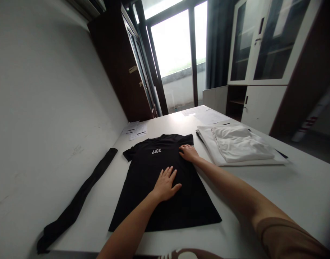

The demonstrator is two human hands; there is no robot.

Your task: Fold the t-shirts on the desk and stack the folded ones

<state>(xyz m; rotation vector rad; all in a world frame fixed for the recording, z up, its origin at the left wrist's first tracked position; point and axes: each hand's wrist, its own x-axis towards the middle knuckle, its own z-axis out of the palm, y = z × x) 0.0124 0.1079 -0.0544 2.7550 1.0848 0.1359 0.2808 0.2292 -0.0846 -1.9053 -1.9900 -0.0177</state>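
A black short-sleeved T-shirt point(143, 180) with small white lettering lies spread flat on a white table point(262, 201), its neck end away from me. Resting flat on the middle of the shirt, my left hand point(166, 184) has its fingers spread. My right hand point(188, 153) lies on the shirt's right side, just below the right sleeve, with its fingers slightly bent and apart. Both palms face down and hide small patches of the cloth.
Folded white cloth point(243, 144) is stacked right of the shirt, with something dark under it. A long black strip of cloth point(81, 198) lies along the wall. Paper sheets point(138, 130) are at the back left, more papers point(210, 117) at the far end. Cabinets point(264, 54) stand beyond.
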